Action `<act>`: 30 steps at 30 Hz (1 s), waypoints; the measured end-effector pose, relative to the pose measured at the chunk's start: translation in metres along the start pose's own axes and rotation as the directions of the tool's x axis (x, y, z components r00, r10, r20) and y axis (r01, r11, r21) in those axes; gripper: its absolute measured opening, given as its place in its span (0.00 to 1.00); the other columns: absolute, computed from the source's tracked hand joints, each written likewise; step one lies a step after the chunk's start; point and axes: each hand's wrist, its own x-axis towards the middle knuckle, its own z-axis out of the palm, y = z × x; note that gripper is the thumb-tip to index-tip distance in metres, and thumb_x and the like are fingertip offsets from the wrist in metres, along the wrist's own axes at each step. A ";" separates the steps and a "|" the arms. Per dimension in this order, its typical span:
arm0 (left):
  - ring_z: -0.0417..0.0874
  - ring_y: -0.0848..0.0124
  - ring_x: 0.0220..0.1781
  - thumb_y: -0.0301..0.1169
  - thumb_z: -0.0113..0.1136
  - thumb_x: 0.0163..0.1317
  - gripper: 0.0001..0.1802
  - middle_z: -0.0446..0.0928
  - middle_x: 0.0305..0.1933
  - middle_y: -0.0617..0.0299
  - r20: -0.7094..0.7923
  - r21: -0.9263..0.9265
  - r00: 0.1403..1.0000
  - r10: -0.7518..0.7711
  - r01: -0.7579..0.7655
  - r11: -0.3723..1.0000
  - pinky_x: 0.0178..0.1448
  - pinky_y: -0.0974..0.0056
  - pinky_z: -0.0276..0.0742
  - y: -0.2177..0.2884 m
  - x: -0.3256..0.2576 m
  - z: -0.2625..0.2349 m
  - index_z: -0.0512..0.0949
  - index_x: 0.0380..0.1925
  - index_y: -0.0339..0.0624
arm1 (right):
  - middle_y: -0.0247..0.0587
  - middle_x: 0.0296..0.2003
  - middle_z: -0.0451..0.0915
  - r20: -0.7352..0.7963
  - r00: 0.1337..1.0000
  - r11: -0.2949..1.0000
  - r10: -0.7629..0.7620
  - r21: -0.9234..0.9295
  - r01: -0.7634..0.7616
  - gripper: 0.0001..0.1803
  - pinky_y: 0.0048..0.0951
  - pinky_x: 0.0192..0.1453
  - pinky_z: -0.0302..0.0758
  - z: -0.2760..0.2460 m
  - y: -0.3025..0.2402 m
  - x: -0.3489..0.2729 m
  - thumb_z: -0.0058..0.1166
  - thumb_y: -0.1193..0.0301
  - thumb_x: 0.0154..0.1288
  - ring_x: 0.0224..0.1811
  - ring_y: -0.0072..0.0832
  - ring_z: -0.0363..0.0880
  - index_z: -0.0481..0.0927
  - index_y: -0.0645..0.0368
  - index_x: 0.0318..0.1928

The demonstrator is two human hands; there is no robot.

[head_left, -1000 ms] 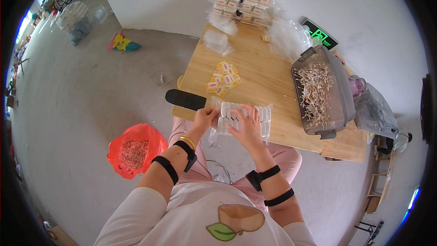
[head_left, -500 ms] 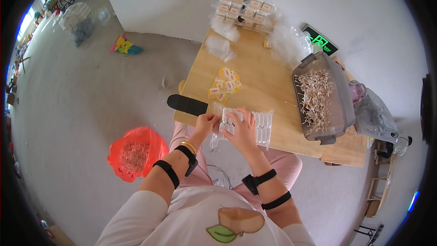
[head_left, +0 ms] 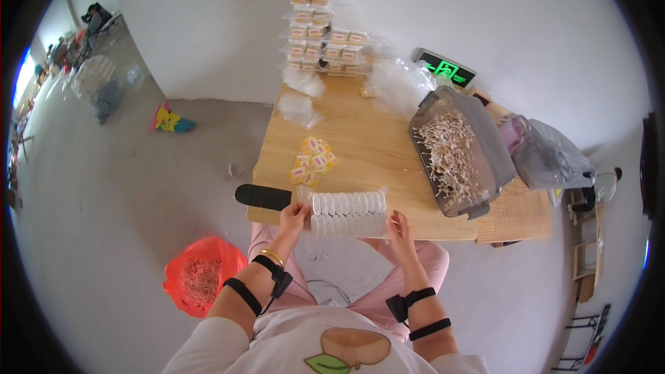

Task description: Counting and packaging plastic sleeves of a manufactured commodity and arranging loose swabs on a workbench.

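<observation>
A clear plastic bag (head_left: 348, 224) holds two rows of small clear round-ended containers, lying at the table's front edge in front of me. My left hand (head_left: 296, 217) is closed on the bag's left end, thumb and fingers pinching the film. Beside the bag's right end is my right hand (head_left: 400, 230), its fingers apart and bent toward the edge; whether they touch the film is hard to see. A black flat paddle-shaped piece (head_left: 263, 197) lies left of my left hand and sticks out past the table's edge. Just beyond the bag is a pile of yellow-and-white cards (head_left: 313, 161).
A grey bin (head_left: 493, 159) of loose cotton swabs (head_left: 450, 156) stands at the right of the wooden table (head_left: 367, 138). Clear film bags (head_left: 299, 109) and stacked packs (head_left: 312, 31) are at the back. A red bag (head_left: 228, 263) of swabs sits on the floor, left.
My right hand has moved off the top of the bag to its right end. Both rows of containers now show uncovered. The head view has shifted and turned.
</observation>
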 end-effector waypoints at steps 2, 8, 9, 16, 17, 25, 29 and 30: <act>0.78 0.82 0.31 0.32 0.62 0.72 0.09 0.82 0.30 0.69 0.023 -0.004 1.000 -0.007 0.007 1.000 0.37 0.74 0.73 0.009 -0.002 0.001 0.82 0.35 0.38 | 0.45 0.59 0.74 0.069 0.993 0.974 0.094 0.201 -0.106 0.28 0.37 0.65 0.72 0.013 -0.013 0.001 0.52 0.57 0.77 0.62 0.35 0.73 0.69 0.60 0.69; 0.80 0.81 0.32 0.33 0.61 0.72 0.07 0.82 0.34 0.68 0.137 -0.189 0.989 0.063 -0.036 0.981 0.37 0.73 0.76 0.068 -0.035 0.028 0.82 0.37 0.41 | 0.40 0.56 0.77 0.216 0.950 0.880 0.228 0.371 -0.295 0.27 0.35 0.65 0.72 0.022 -0.007 -0.003 0.47 0.54 0.80 0.60 0.31 0.75 0.72 0.61 0.66; 0.81 0.80 0.33 0.33 0.61 0.73 0.07 0.83 0.35 0.68 0.163 -0.220 0.983 0.084 -0.046 0.974 0.38 0.72 0.77 0.080 -0.038 0.033 0.81 0.38 0.42 | 0.38 0.53 0.79 0.206 0.950 0.911 0.235 0.293 -0.289 0.27 0.34 0.64 0.73 0.023 -0.004 -0.006 0.46 0.53 0.80 0.58 0.28 0.76 0.74 0.61 0.64; 0.78 0.80 0.34 0.35 0.64 0.71 0.09 0.80 0.32 0.70 0.329 0.286 0.904 0.271 -0.369 0.884 0.42 0.72 0.74 0.163 -0.045 0.055 0.82 0.38 0.40 | 0.35 0.51 0.83 0.346 0.932 0.844 0.107 0.463 -0.269 0.26 0.27 0.59 0.72 0.040 0.012 -0.021 0.46 0.53 0.80 0.52 0.24 0.80 0.78 0.62 0.61; 0.80 0.78 0.33 0.32 0.63 0.69 0.08 0.82 0.32 0.67 0.365 0.361 0.876 0.314 -0.445 0.820 0.42 0.69 0.75 0.168 -0.038 0.050 0.82 0.38 0.38 | 0.36 0.51 0.83 0.341 0.934 0.848 0.101 0.461 -0.261 0.25 0.27 0.59 0.72 0.040 0.012 -0.023 0.47 0.54 0.79 0.51 0.24 0.80 0.79 0.62 0.60; 0.78 0.78 0.38 0.27 0.58 0.71 0.05 0.81 0.35 0.67 0.233 0.772 0.907 0.351 -0.392 0.500 0.45 0.68 0.75 0.177 -0.030 -0.019 0.80 0.37 0.38 | 0.38 0.41 0.84 0.195 0.976 0.803 0.095 0.564 -0.191 0.15 0.27 0.52 0.77 0.024 0.034 -0.029 0.52 0.64 0.77 0.42 0.25 0.82 0.82 0.64 0.49; 0.82 0.76 0.38 0.30 0.56 0.74 0.08 0.83 0.39 0.65 -0.057 0.657 0.961 0.271 -0.168 0.734 0.42 0.68 0.77 0.146 -0.005 -0.060 0.81 0.44 0.37 | 0.38 0.37 0.83 0.190 0.979 0.791 0.069 0.587 -0.170 0.13 0.27 0.49 0.79 0.034 0.031 -0.027 0.51 0.68 0.77 0.40 0.25 0.81 0.81 0.67 0.47; 0.83 0.75 0.39 0.30 0.55 0.74 0.09 0.83 0.39 0.65 -0.095 0.579 0.970 0.224 -0.129 0.805 0.43 0.67 0.78 0.138 -0.002 -0.067 0.81 0.45 0.37 | 0.38 0.37 0.83 0.195 0.979 0.798 0.064 0.579 -0.167 0.13 0.27 0.49 0.79 0.034 0.028 -0.028 0.50 0.68 0.77 0.40 0.25 0.81 0.81 0.67 0.47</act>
